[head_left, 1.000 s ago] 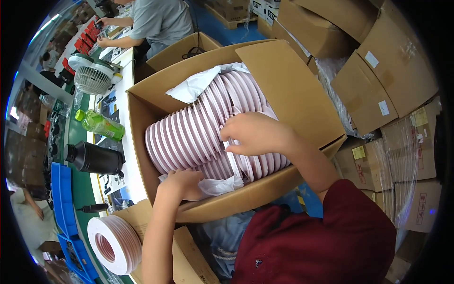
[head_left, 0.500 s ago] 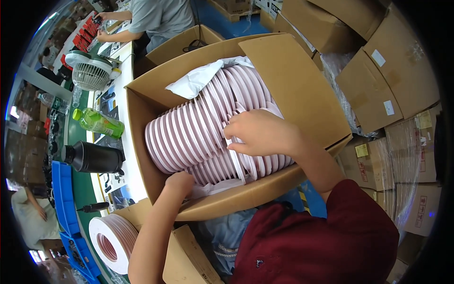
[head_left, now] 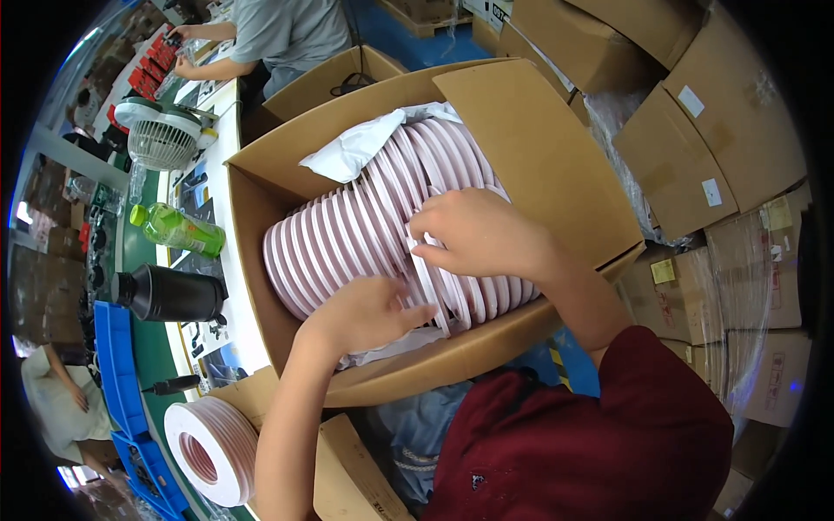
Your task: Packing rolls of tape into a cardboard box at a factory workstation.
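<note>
A large open cardboard box (head_left: 434,382) holds rows of round, flat, white-and-pink reels (head_left: 326,247) standing on edge. My right hand (head_left: 478,234) is over the middle of the rows, thumb and fingers closed on the rim of one reel (head_left: 427,286) that stands a little apart from its row. Over the near row hovers my left hand (head_left: 369,313), slightly blurred, its thumb and fingers spread with nothing between them. White wrapping sheet (head_left: 347,149) lies crumpled at the box's far side, and more shows under my left hand.
Left of the box, a white table (head_left: 248,295) carries a green bottle (head_left: 178,230), a black bottle (head_left: 169,293), a fan (head_left: 161,139) and a stack of ring-shaped reels (head_left: 208,447). Cartons (head_left: 686,165) are piled at right. Another person (head_left: 291,43) works at the far left.
My left hand has risen from the near left inside edge of the box and moved right, its fingers spreading. My right hand stays on the reel's rim.
</note>
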Demonstrator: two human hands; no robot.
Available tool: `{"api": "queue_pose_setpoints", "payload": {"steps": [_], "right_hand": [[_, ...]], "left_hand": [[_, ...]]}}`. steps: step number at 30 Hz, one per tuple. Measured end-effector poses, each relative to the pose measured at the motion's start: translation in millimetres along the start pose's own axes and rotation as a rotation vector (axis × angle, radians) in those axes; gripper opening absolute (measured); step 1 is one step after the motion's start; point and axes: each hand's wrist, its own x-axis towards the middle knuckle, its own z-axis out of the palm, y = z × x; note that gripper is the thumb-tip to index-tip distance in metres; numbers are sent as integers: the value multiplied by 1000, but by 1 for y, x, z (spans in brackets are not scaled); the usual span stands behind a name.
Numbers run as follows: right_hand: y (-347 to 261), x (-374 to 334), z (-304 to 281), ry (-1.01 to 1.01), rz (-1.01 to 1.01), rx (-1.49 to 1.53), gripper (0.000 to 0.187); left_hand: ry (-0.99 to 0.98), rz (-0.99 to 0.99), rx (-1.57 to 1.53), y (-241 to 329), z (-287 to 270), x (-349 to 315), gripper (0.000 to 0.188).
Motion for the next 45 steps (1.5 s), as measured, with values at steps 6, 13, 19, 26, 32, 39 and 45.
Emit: {"api": "queue_pose_setpoints", "payload": {"steps": [6,13,19,26,32,39,45], "right_hand": [[4,6,2,88,44,50,21],[2,9,-2,159,91,114,19],[-5,13,-15,178,285,401,28],[22,11,-5,-11,24,1326,61],[8,19,-5,237,39,1457,45],[16,23,4,418,-30,1245,37],[24,29,6,593,-1,1252,37]], "left_hand": [[-31,-48,-494,-29,38,35,60],[-65,-67,-680,-35,43,32,47],[271,75,-825,-10,-12,-16,49],[524,237,-533,45,-57,-31,36],[755,376,-218,31,-51,3,35],[593,555,-555,-4,-45,27,29],[651,554,-1021,-41,-53,29,45]]}}
